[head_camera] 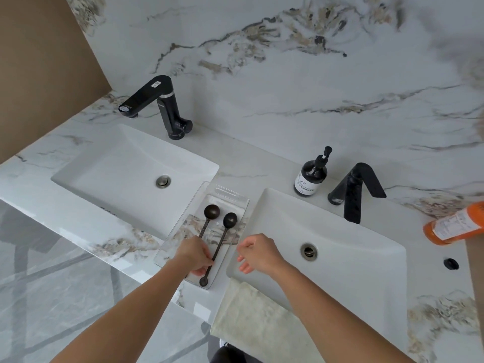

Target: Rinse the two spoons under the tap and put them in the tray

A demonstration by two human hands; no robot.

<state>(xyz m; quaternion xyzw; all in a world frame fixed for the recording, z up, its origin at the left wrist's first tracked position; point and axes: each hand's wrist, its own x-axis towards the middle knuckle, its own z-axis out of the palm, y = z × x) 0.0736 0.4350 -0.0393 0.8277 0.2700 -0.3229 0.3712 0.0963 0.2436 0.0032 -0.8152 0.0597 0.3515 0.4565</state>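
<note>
Two dark long-handled spoons lie side by side in a clear plastic tray [237,203] on the counter between two sinks. The left spoon [211,211] has its bowl toward the wall, and its handle runs under my left hand [193,254]. My left hand rests over the tray's near half with its fingers closed down on that handle. The right spoon [230,220] lies free, its handle passing just beside my left fingertips and ending near the tray's front. Beside the tray's right edge my right hand [258,254] hovers, fingers loosely apart and holding nothing.
A white sink [110,163] with a black tap [162,100] is at the left. Another sink [340,247] with a black tap [356,189] is at the right. A dark soap pump bottle [310,178] stands behind it. An orange bottle [455,224] lies at the far right.
</note>
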